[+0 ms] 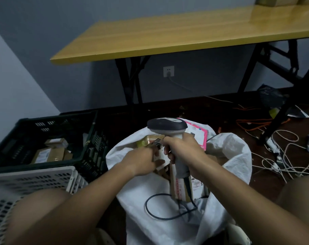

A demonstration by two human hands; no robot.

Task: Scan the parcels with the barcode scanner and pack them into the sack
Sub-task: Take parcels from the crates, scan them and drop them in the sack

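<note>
White woven sack is the landmark: it stands open-mouthed between the person's knees, and both hands work just above that mouth. The right hand has its fingers curled tight round the grey grip of the barcode scanner, whose dark head sits over the far rim of the sack and points away and leftward; its cable loops down across the near wall of the sack. The left hand holds a small pale parcel above the sack's opening, just left of the scanner grip; the parcel pokes out past the fingertips, toward the scanner, though blur hides exactly how the fingers close on it. Other parcels already lie inside the sack, among them a pink-edged one at the far side. My reading is that the scan of this parcel is in hand, or just finished. The next move would call for turning the label up to the scanner head if it has not read, then loosening the left fingers to drop the parcel into the sack. More boxes wait in the dark crate left of the sack.
</note>
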